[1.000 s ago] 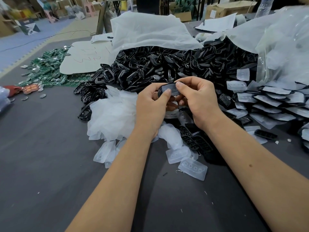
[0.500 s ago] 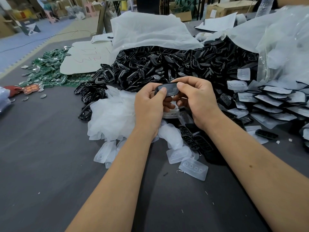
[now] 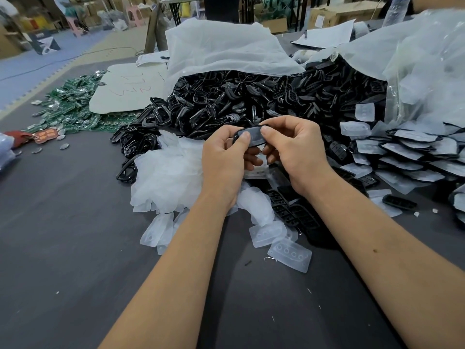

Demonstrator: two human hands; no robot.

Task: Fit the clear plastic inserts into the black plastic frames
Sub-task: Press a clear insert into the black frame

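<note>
Between both hands, above the grey table, I hold one black frame (image 3: 252,137) with a clear insert lying in its opening. My left hand (image 3: 224,159) grips its left end, thumb on the insert. My right hand (image 3: 292,149) pinches its right end, thumb on top. A big heap of loose black frames (image 3: 226,104) spills from a white bag behind my hands. Loose clear inserts (image 3: 289,255) lie on the table below my wrists. Frames with inserts in them (image 3: 412,152) lie stacked at the right.
A crumpled pile of clear film (image 3: 168,172) lies left of my hands. Green circuit boards (image 3: 73,102) and a white card (image 3: 128,91) lie at the far left. A clear plastic bag (image 3: 427,71) stands at the right. Small black keypad parts (image 3: 400,202) lie on the grey table (image 3: 63,235).
Both hands have turned the frame slightly and shifted their thumbs over the insert; the frame stays at the same place above the table.
</note>
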